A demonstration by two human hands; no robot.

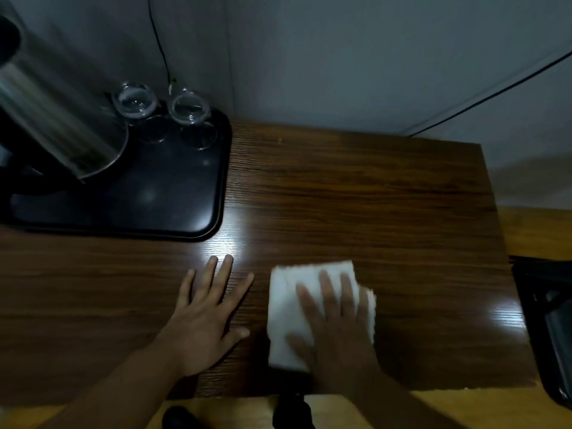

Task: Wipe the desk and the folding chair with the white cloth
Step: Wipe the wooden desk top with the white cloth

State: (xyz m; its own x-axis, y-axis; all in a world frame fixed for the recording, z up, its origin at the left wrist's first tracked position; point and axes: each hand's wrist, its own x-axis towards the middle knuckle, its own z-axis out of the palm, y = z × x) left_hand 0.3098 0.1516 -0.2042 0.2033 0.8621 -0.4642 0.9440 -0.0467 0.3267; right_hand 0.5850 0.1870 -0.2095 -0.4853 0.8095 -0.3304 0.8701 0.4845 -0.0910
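Wiping the desk (356, 193) is the step you are in. Your right hand (337, 323) lies flat on the white cloth (288, 308), fingers spread and pressing it down rather than clenched around it; its blurred outline suggests a stroke is under way. The cloth is folded into a pad and sits on the near part of the desktop, right of centre, close to the front edge. Your left hand (205, 314) rests open and flat on the bare wood just beside the cloth, holding nothing, and looks to be bracing you.

By my reading, the desk is only partly covered. The far right corner, the back edge and the strip in front of the tray (173, 218) are all within reach of a longer stroke. Your next move calls for steady downward pressure so the pad does not bunch, and for lifting your left hand so you can wipe beneath it. The folding chair does not clearly show; dark shapes at the right edge and below the desk are too dim to name, so that half of the job looks not yet begun.

On the back left of the desk, the black tray carries a shiny metal kettle (58, 128), tilted in the wide view, and two clear glasses (134, 100) standing side by side at its far edge. Both glasses appear empty, though the light is poor. Whether the kettle holds anything cannot be told. Take care near the tray's edge: a bump could rattle the glasses.
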